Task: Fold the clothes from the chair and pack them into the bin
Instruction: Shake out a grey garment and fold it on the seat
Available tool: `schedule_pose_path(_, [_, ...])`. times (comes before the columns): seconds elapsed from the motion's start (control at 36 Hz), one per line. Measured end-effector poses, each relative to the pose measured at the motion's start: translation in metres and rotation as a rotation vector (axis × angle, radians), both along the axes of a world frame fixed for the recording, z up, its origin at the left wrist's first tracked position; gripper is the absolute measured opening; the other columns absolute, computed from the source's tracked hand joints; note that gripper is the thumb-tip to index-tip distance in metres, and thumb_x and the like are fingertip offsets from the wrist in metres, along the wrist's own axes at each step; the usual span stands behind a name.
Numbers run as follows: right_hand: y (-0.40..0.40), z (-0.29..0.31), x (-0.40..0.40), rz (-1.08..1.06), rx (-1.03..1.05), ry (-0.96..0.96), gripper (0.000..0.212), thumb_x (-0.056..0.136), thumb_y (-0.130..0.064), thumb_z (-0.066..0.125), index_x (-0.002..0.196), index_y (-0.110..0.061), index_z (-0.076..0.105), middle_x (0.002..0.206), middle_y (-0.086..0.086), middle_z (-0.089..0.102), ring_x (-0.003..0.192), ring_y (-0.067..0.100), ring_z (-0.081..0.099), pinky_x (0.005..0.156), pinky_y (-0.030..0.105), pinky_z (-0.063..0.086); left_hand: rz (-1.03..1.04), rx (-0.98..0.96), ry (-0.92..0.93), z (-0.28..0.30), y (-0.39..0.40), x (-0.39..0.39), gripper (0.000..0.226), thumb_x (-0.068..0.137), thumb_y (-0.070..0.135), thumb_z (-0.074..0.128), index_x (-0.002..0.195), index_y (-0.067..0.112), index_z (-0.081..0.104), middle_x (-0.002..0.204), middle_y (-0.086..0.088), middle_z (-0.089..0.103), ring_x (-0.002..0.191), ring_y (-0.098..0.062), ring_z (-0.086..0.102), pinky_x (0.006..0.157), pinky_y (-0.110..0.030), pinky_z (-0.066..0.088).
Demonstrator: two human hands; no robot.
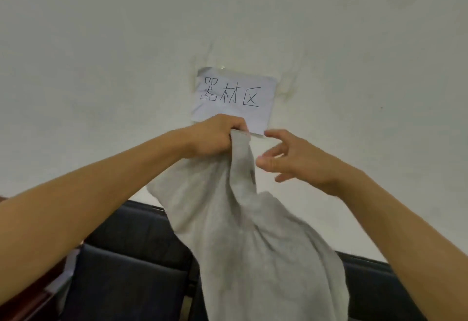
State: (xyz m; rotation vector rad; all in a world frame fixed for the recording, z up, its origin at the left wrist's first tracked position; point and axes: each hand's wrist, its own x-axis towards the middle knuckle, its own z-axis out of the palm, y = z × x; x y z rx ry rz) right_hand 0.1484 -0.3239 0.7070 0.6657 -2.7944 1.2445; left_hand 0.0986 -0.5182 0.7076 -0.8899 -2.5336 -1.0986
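The left hand (217, 135) is fisted tight around a bunched edge of the grey garment (243, 244), holding it up in front of the wall, just below the paper sign (234, 97). The rest of the cloth hangs down from that fist in loose folds over the dark chair (126, 270). The right hand (286, 158) hovers just beside the garment with fingers spread and lightly bent, holding nothing.

The garment looks soft, limp and light, probably a knit: it will sag wherever it is not held and cannot break. A one-point hold leaves it crumpled, so the right hand likely needs to pinch a second spot along the same top edge, near the left hand, then draw apart to spread it flat for folding. The bin is not in view.
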Motion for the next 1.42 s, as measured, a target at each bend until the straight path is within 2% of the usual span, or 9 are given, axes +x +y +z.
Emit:
schedule_pose_path(0.08, [-0.039, -0.006, -0.008, 0.147, -0.273, -0.033, 0.029, 0.081, -0.007, 0.072, 0.108, -0.009, 0.062, 0.092, 0.005, 0.069, 0.083, 0.013, 0.066, 0.075, 0.029, 0.055, -0.193, -0.381, -0.182, 0.023, 0.007, 0.007, 0.04, 0.069, -0.007, 0.07, 0.094, 0.022, 0.059, 0.087, 0.012, 0.063, 0.074, 0.002, 0.057, 0.066, -0.012, 0.045])
schedule_pose_path(0.17, [-0.048, -0.013, -0.019, 0.015, -0.36, -0.238, 0.038, 0.074, 0.014, 0.066, 0.11, 0.005, 0.062, 0.108, 0.022, 0.068, 0.097, 0.03, 0.067, 0.089, 0.042, 0.055, -0.113, -0.547, -0.067, 0.035, 0.005, -0.003, 0.038, 0.06, -0.006, 0.073, 0.083, 0.019, 0.056, 0.081, 0.007, 0.06, 0.075, -0.009, 0.054, 0.063, -0.021, 0.042])
schedule_pose_path(0.39, [-0.042, -0.016, -0.032, -0.08, -0.282, -0.562, 0.029, 0.081, -0.009, 0.068, 0.108, 0.001, 0.061, 0.096, 0.016, 0.068, 0.09, 0.028, 0.066, 0.088, 0.039, 0.054, 0.156, -0.404, 0.307, 0.01, 0.041, -0.035, 0.021, 0.08, 0.004, 0.055, 0.099, 0.014, 0.053, 0.101, -0.006, 0.058, 0.096, -0.025, 0.053, 0.074, -0.032, 0.042])
schedule_pose_path(0.5, [-0.013, -0.006, -0.039, -0.029, -0.481, -0.57, 0.022, 0.083, -0.007, 0.059, 0.102, 0.003, 0.061, 0.093, 0.017, 0.068, 0.089, 0.027, 0.064, 0.083, 0.037, 0.052, 0.179, -0.234, -0.22, -0.025, 0.028, -0.049, 0.021, 0.089, 0.014, 0.054, 0.107, 0.005, 0.047, 0.092, -0.01, 0.054, 0.077, -0.025, 0.056, 0.061, -0.038, 0.051])
schedule_pose_path(0.61, [0.012, 0.007, -0.046, -0.102, -0.682, -0.512, 0.054, 0.07, -0.009, 0.065, 0.121, 0.003, 0.055, 0.101, 0.019, 0.065, 0.089, 0.029, 0.065, 0.078, 0.037, 0.056, -0.297, 0.166, -0.865, -0.073, 0.012, -0.053, 0.035, 0.09, 0.038, 0.058, 0.117, 0.016, 0.063, 0.119, -0.005, 0.066, 0.113, -0.023, 0.061, 0.096, -0.044, 0.047])
schedule_pose_path(0.75, [0.033, 0.016, -0.052, -0.218, -0.76, -0.429, 0.037, 0.081, -0.009, 0.058, 0.117, -0.002, 0.06, 0.094, 0.015, 0.066, 0.079, 0.025, 0.065, 0.064, 0.031, 0.057, -0.73, 0.644, -1.239, -0.134, 0.018, -0.055, 0.089, 0.065, 0.071, 0.065, 0.131, 0.012, 0.057, 0.14, -0.012, 0.05, 0.131, -0.028, 0.045, 0.111, -0.044, 0.031])
schedule_pose_path(0.92, [0.053, 0.025, -0.052, -0.295, -0.811, -0.277, 0.005, 0.082, -0.008, 0.059, 0.082, -0.004, 0.061, 0.07, 0.011, 0.066, 0.067, 0.023, 0.064, 0.065, 0.032, 0.053, -0.897, 0.276, -1.104, -0.182, 0.043, -0.052, 0.069, 0.074, 0.039, 0.077, 0.133, 0.014, 0.05, 0.121, -0.007, 0.064, 0.121, -0.027, 0.053, 0.101, -0.052, 0.039])
schedule_pose_path(1.19, [0.102, 0.025, -0.045, -0.444, -0.715, -0.264, 0.008, 0.087, -0.012, 0.059, 0.082, -0.006, 0.061, 0.072, 0.01, 0.067, 0.068, 0.022, 0.064, 0.066, 0.034, 0.054, -0.506, 1.214, -1.058, -0.168, 0.056, -0.08, 0.026, 0.065, 0.011, 0.067, 0.09, 0.009, 0.06, 0.086, -0.014, 0.055, 0.087, -0.03, 0.055, 0.091, -0.06, 0.043])
schedule_pose_path(1.42, [0.139, -0.005, -0.047, -0.599, -0.609, -0.394, 0.034, 0.088, -0.013, 0.062, 0.118, -0.002, 0.055, 0.097, 0.016, 0.066, 0.078, 0.027, 0.067, 0.057, 0.036, 0.058, -0.186, 1.156, -0.742, -0.129, 0.015, -0.114, 0.011, 0.087, 0.015, 0.05, 0.088, 0.015, 0.061, 0.079, -0.01, 0.061, 0.069, -0.023, 0.058, 0.07, -0.04, 0.047])
